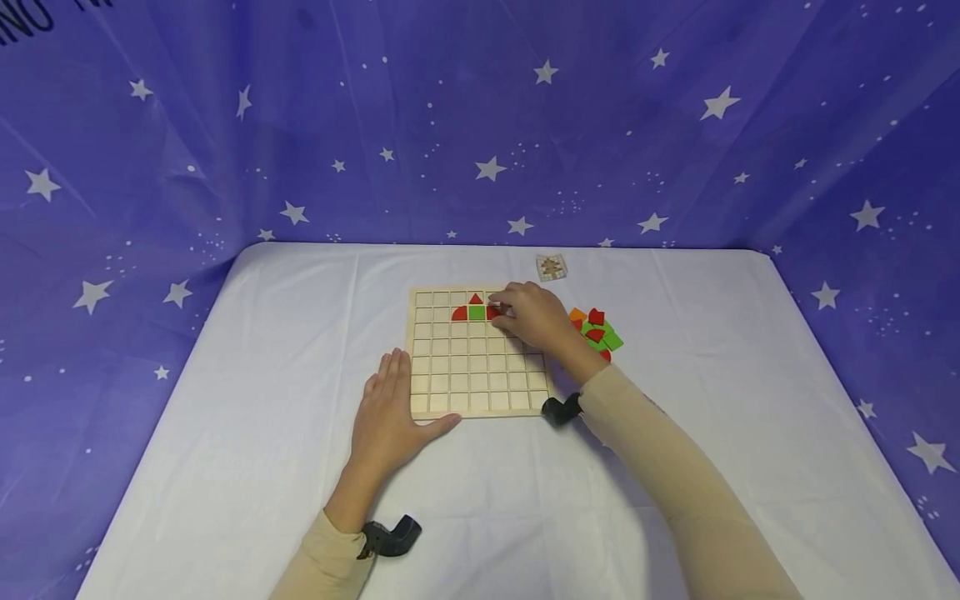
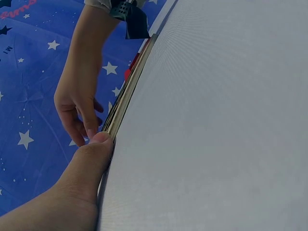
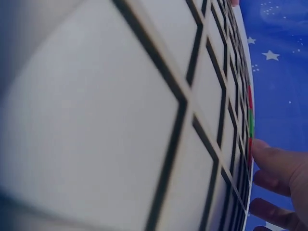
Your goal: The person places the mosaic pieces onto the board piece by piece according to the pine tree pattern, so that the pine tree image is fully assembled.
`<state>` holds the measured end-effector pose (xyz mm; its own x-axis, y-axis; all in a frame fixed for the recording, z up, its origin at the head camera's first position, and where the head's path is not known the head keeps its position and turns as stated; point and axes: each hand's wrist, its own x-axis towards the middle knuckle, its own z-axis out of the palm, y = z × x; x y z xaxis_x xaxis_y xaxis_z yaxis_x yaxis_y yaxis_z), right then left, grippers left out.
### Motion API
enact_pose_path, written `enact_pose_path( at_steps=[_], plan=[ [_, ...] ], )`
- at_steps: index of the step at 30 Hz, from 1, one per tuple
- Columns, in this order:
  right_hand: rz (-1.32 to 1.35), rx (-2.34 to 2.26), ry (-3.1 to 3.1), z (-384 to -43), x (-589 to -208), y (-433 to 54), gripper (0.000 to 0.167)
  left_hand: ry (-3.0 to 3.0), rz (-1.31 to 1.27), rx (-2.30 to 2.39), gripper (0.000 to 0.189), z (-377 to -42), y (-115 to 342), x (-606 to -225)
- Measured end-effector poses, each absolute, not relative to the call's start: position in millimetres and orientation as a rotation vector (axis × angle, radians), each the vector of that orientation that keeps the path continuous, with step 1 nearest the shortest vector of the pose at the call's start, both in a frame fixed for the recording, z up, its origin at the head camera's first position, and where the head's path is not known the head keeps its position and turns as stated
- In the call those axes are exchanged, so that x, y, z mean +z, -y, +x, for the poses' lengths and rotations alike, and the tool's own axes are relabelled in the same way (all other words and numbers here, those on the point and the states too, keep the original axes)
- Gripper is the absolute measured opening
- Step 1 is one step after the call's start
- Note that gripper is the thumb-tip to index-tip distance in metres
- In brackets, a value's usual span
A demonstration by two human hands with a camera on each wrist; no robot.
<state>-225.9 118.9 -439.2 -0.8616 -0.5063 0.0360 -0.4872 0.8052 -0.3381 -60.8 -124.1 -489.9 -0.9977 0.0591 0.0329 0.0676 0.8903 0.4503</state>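
Note:
A wooden grid board point(image 1: 480, 364) lies flat on the white table. My left hand point(image 1: 386, 417) spreads at its near left corner, fingers along the left edge and thumb point(image 2: 91, 159) at the front edge. Near the board's far edge, a green square tile point(image 1: 477, 313) sits in a cell, with a red triangle tile point(image 1: 476, 299) above it and a red quarter-circle tile point(image 1: 459, 314) on its left. My right hand point(image 1: 536, 317) pinches a red tile point(image 1: 491, 313) at the cell right of the green square; its fingers hide part of that tile.
A loose pile of red, green and orange tiles point(image 1: 613, 341) lies right of the board, partly behind my right forearm. A small pattern card point(image 1: 552, 267) rests beyond the board. A blue star-printed curtain point(image 1: 487, 125) hangs behind the table point(image 1: 735, 400).

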Motion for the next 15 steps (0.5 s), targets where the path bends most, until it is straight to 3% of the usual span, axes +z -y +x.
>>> enact_pose_path(
  at_steps=[15],
  plan=[
    [-0.712,-0.541,-2.989,-213.9,-422.8,-167.7,0.048,3.02,-0.104,-0.727,0.128,-60.7,123.3,-490.3]
  ],
)
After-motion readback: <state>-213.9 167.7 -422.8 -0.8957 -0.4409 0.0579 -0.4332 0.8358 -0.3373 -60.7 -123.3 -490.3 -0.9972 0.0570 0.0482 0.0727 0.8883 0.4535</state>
